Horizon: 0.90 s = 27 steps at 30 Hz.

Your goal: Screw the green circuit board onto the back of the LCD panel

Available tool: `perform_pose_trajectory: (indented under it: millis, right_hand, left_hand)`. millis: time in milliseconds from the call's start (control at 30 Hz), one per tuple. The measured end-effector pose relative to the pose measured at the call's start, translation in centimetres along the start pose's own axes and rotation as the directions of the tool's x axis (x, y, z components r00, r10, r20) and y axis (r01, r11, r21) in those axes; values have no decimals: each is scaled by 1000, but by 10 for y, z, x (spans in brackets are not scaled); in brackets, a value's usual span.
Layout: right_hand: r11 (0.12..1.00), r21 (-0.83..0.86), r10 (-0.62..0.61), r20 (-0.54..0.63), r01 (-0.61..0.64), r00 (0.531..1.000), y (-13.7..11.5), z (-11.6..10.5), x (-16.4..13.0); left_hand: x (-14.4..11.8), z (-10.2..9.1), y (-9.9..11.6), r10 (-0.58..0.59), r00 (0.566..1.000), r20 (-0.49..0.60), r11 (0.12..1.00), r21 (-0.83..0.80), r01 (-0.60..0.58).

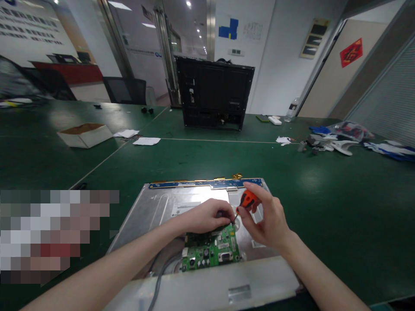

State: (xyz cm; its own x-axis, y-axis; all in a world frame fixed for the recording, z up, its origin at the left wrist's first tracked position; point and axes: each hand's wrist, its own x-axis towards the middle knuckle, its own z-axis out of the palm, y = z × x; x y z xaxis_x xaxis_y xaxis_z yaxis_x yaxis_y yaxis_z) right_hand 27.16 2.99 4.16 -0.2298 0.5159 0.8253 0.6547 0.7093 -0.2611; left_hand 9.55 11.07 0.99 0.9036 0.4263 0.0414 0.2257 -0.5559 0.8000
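While the right hand (266, 220) pinches an orange-handled screwdriver (248, 199) with its tip at the top edge of the green circuit board (212, 250), the left hand (207, 216) rests curled fingers there, seemingly steadying a screw. That board lies on a metal monitor back (155, 207) at the table's (324, 190) near edge; the next move calls for a plumb tip. An open cardboard box (84, 134) sits far left, contents unclear.

A panel (162, 203) lies on the surface (308, 194) nearest the camera, a circuit board (212, 250) on it (toward its near edge). Behind stands a monitor (214, 93); a cardboard box (84, 134) lies far left.
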Motion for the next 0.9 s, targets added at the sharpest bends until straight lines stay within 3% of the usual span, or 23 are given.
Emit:
perform_pose_trajectory:
  millis: [633, 900]
  right_hand:
    - [997, -73, -4, -40, 1, 999, 2, 2, 0]
    - [999, 33, 19, 14, -20, 1000, 0, -2, 0]
  left_hand:
    - [-1, 0, 0, -2, 1000, -7, 1000, -24, 2]
    - [0, 0, -1, 5, 1000, -2, 1000, 18, -5]
